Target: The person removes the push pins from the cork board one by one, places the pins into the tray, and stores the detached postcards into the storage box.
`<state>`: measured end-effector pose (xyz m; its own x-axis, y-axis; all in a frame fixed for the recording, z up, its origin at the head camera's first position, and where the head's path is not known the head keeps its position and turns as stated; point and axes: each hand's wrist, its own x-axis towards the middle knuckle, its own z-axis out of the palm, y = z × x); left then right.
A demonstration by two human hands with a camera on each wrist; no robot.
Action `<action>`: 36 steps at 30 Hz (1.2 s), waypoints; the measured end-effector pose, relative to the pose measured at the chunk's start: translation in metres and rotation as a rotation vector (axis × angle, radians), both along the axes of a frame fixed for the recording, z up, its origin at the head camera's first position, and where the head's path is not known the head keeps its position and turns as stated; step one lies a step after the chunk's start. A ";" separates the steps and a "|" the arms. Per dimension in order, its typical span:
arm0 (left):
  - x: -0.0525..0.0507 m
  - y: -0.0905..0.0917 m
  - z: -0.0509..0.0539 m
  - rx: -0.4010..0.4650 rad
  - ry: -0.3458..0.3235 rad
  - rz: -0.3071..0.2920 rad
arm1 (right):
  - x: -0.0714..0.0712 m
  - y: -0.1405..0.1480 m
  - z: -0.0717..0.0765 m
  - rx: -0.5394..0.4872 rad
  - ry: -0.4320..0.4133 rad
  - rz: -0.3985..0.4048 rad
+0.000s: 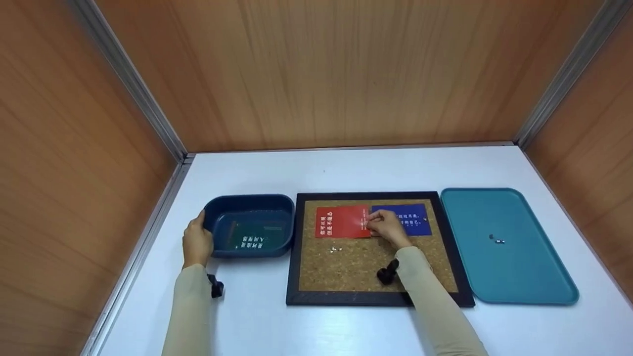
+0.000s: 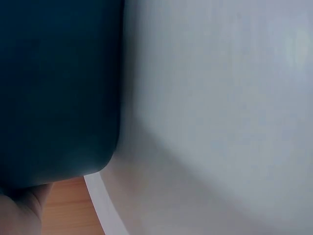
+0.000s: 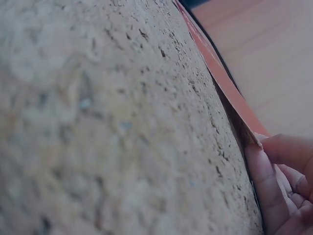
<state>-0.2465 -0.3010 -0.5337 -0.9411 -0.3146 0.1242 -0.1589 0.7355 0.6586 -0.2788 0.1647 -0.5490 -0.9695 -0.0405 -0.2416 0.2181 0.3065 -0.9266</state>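
My right hand pinches the right edge of a red card with white writing, over the cork board. In the right wrist view, the card's edge between thumb and fingers is raised off the cork. A blue card with white writing lies on the board, partly hidden behind this hand; a small pin shows near its right edge. My left hand holds the left side of a dark blue plastic basin, inside which lies a dark green card.
Several small pins lie on the cork below the red card. Right of the dark-framed board stands a teal tray with a few small metallic pieces. Wooden panels enclose the white table at the back and sides.
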 end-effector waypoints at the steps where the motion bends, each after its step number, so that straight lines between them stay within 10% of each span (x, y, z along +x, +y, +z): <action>1: 0.000 0.001 0.000 -0.002 -0.003 -0.003 | 0.001 0.001 0.000 -0.001 -0.003 -0.004; 36: 0.001 0.004 0.001 0.004 -0.010 0.018 | 0.003 -0.006 0.005 0.098 0.110 -0.063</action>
